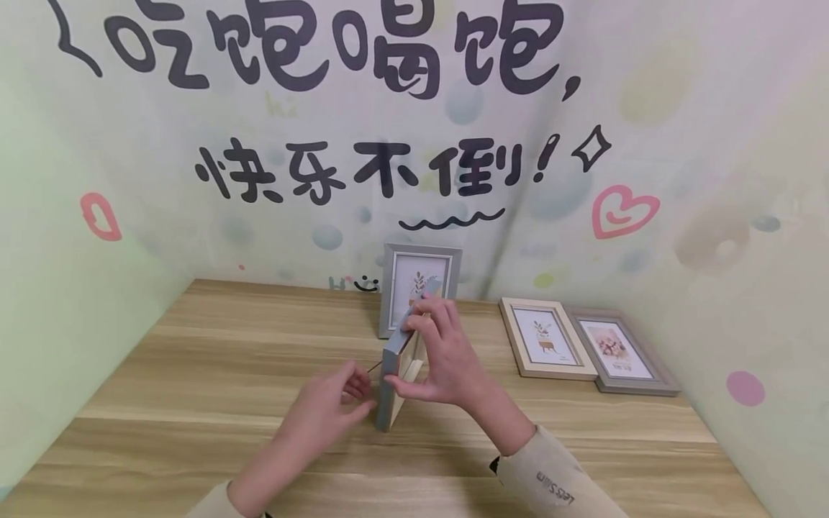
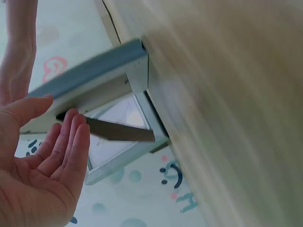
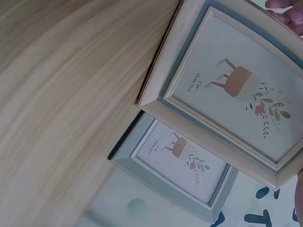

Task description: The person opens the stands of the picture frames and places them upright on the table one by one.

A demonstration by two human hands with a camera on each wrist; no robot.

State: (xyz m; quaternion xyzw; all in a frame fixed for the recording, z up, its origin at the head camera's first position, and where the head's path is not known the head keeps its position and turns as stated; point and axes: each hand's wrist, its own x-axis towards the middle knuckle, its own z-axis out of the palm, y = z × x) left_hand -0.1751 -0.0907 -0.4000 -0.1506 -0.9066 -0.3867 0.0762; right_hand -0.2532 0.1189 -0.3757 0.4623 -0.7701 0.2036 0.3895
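Note:
A picture frame (image 1: 385, 403), seen nearly edge-on in the head view, stands upright on the table. My right hand (image 1: 447, 352) grips it, fingers over its upper edge and thumb lower down its side. The right wrist view shows its cream front with a blue inner band and a print (image 3: 236, 82) of a plant in a brown pot. Behind it is my left hand (image 1: 330, 403), fingers extended together and slightly bent. In the left wrist view its fingertips (image 2: 81, 124) are right at the brown support leg (image 2: 125, 132), which angles out from the frame's back.
A grey-blue picture frame (image 1: 387, 295) stands at the back against the wall. To the right, a cream frame (image 1: 557, 373) and a grey-brown frame (image 1: 637, 386) lie side by side on the wooden table (image 1: 246, 338). A printed wall covering (image 1: 311, 237) borders the table.

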